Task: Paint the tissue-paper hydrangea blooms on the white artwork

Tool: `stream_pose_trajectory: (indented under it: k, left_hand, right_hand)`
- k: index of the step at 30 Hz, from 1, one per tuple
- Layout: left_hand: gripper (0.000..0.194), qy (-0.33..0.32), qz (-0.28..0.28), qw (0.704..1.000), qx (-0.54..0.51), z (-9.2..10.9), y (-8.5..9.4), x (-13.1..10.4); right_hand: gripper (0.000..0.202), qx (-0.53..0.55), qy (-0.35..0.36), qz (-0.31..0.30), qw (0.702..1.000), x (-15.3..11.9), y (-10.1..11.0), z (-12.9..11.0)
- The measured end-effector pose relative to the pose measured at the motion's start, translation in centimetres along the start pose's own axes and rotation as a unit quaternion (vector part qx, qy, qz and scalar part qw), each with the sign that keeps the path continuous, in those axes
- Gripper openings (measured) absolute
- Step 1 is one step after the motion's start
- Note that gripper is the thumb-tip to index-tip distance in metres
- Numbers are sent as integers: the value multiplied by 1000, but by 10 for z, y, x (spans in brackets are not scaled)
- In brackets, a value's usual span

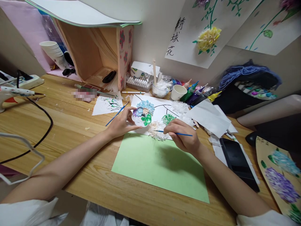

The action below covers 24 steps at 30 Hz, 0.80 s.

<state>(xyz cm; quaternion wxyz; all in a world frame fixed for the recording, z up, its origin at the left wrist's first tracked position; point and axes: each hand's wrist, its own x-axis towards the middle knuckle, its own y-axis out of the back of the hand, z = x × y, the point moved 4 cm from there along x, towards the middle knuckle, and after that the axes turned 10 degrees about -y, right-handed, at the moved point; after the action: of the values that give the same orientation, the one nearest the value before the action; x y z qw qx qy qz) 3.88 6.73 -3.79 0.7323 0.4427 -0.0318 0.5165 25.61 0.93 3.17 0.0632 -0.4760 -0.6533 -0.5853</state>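
My left hand (121, 123) grips a small round paint palette (141, 116) by its edge; blobs of green, purple, blue and peach paint lie on it. In my right hand (184, 135) is a thin blue paintbrush (185, 134), its tip pointing left toward the palette, just over a cream flower cluster (157, 130). Beneath both hands lies a white sheet (158, 113) with dark drawn branches. It bears a light blue flower cluster (147, 105), a green cluster (167, 118) and white clusters (180, 106). A light green sheet (150, 160) extends toward me.
Behind the white sheet stand a paper cup (178, 92), a bowl of white scraps (161, 89) and several paint bottles (192, 91). A second paintbrush (117, 113) lies left, beside a paint-smeared paper (107, 106). A phone (236, 158) rests right; a black cable (47, 135) curves left.
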Motion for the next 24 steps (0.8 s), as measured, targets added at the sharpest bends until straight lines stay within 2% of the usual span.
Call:
stream_pose_trajectory:
  k: [4, 8, 10, 17, 24]
  left_hand:
    - [66, -1, -1, 1000, -5, 0, 0, -1]
    - [66, -10, 5, 1000, 9, -1, 0, -2]
    - [66, -15, 6, 1000, 18, -1, 1, -2]
    - [68, -31, 1, 999, 32, 4, 3, -1]
    - [68, -22, 1, 999, 34, 4, 3, -1]
  right_hand:
    - [19, 4, -7, 1, 1000, -1, 2, 0]
    - [19, 9, -44, 84, 995, -2, 11, 3]
    - [20, 8, -64, 104, 992, -1, 12, 5]
    - [19, 25, -84, 62, 994, 2, 3, 12]
    - [19, 28, -91, 58, 994, 1, 2, 15]
